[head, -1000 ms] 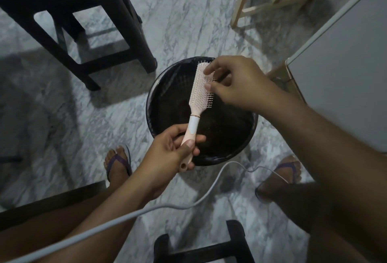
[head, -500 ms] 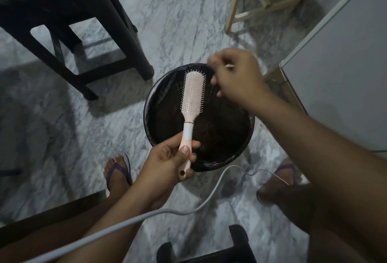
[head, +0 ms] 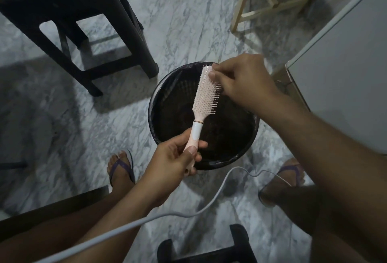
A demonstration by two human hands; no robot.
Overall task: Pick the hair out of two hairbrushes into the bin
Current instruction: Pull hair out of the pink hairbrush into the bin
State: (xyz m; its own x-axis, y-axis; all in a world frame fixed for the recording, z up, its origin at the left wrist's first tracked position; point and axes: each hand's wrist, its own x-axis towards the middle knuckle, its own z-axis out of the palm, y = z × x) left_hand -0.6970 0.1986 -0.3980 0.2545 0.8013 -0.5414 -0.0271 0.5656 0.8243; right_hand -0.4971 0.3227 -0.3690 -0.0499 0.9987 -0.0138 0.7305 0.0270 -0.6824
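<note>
A pink paddle hairbrush [head: 204, 97] is held upright and tilted right over a round black bin [head: 167, 103] lined with a dark bag. My left hand [head: 176, 158] is closed around its handle at the bin's near rim. My right hand [head: 240, 82] is at the top end of the brush head, thumb and fingertips pinched among the bristles. Any hair between the fingers is too fine to see. A second hairbrush is not in view.
A dark stool [head: 83, 22] stands at the far left and a light wooden frame [head: 268, 5] at the far right. A white cabinet [head: 345, 64] is at the right. A grey cable [head: 188, 214] crosses the marble floor between my sandalled feet.
My right hand, which had lifted off to the right of the brush half a second ago, has come back onto the top bristles. The brush has tilted back toward the right.
</note>
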